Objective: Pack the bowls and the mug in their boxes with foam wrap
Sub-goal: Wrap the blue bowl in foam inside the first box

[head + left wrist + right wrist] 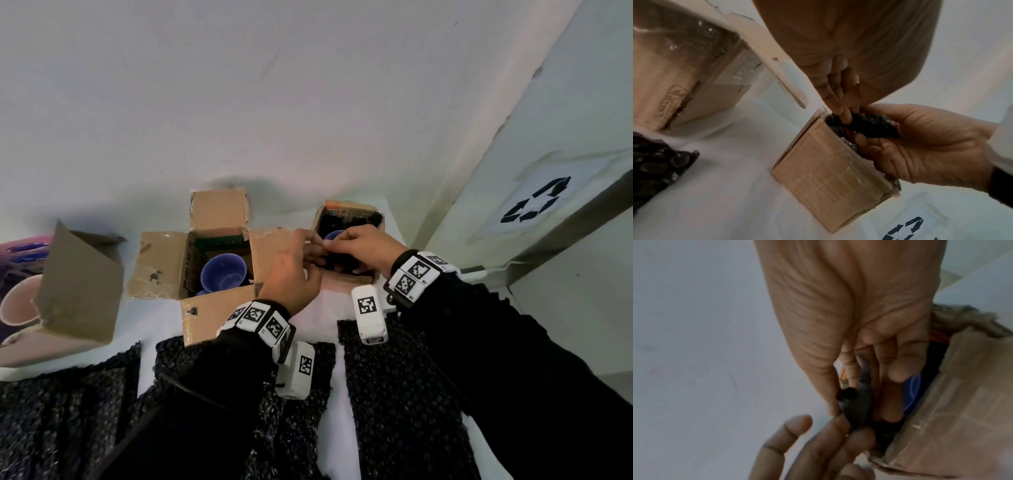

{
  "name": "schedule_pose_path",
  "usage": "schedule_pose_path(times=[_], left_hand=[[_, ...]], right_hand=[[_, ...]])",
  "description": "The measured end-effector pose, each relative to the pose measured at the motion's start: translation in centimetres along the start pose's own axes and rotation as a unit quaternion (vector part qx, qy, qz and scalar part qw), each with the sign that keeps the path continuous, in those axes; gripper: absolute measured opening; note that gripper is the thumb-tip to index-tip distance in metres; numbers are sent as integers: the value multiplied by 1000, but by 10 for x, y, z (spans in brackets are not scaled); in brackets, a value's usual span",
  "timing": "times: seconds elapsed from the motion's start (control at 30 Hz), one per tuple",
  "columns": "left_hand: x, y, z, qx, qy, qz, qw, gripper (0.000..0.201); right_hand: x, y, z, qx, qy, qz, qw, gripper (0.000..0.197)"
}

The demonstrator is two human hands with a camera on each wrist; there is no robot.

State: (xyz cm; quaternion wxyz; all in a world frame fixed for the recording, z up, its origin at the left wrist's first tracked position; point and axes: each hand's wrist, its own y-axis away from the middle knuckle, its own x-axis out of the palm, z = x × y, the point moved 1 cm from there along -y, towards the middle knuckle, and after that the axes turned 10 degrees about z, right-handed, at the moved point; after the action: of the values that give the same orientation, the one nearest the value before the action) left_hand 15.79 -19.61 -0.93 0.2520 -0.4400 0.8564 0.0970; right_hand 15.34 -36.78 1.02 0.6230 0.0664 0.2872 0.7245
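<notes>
Bowl: blue bowl (334, 235) sits inside the small carton (828, 170) at the right of the surface (147, 318). Only a patch of its rim shows, with black foam wrap (869, 123) bunched round it.
Right hand: right hand (363, 250) is over the carton mouth, its fingers (875, 144) curled round a wad of the wrap and gripping it.
Left hand: left hand (294, 270) meets it at the carton's left edge. Its fingers (840, 107) reach down into the wrap and, as far as we can see, pinch its edge against the right thumb.
Other cartons: an open middle carton (161, 263) holds a second blue bowl (224, 277) with no wrap that we can see. A printed carton (78, 291) stands at far left; we cannot tell whether the pink mug shape there is print or the real thing.
Spare wrap: black sheets (394, 394) lie flat near us.
Handling, bowl: we judge it hard, glazed, slippery and chippable, so it is best held through the padding, not by its bare rim.
Handling, wrap: soft, light and springy. We judge the loose edges the place to hold it, and it may push back up once released.
Risk: the small carton looks light and could shift under a one-sided push.
</notes>
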Motion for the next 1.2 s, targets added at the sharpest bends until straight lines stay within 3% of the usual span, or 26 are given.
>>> schedule_pose_path(times=[0.07, 0.13, 0.27, 0.33, 0.43, 0.5, 0.53, 0.67, 0.9, 1.03, 1.2], left_hand=[[-5, -1, 5, 0, -57, -42, 997, 38], [-10, -5, 12, 33, -195, -51, 979, 44], [-16, -15, 16, 52, -401, 123, 906, 70], [-19, -18, 16, 71, -461, 169, 868, 60], [-20, -18, 21, 120, -520, 138, 834, 35], [-18, -19, 27, 138, -545, 111, 820, 25], [-17, -20, 29, 141, -554, 101, 814, 22], [-14, -22, 29, 130, -572, 71, 807, 16], [-13, -22, 26, 92, -586, 105, 798, 19], [-13, -26, 29, 144, -584, 141, 787, 20], [-11, -28, 33, 193, -570, 112, 791, 20]], right_hand=[[-4, -3, -3, -29, 15, -45, 998, 11], [-6, -5, -6, -71, 61, -63, 994, 15], [3, -3, -9, -127, 288, -66, 947, 25], [9, 2, -13, -133, 348, -47, 927, 22], [14, 6, -22, -151, 376, -34, 914, 21], [15, 6, -26, -141, 401, -18, 905, 44], [16, 7, -27, -136, 416, -6, 899, 50], [21, 11, -32, -134, 469, -19, 873, 28], [30, 14, -35, -144, 526, -49, 837, 30], [31, 14, -40, -132, 527, -51, 838, 33], [27, 13, -39, -121, 504, -61, 853, 32]])
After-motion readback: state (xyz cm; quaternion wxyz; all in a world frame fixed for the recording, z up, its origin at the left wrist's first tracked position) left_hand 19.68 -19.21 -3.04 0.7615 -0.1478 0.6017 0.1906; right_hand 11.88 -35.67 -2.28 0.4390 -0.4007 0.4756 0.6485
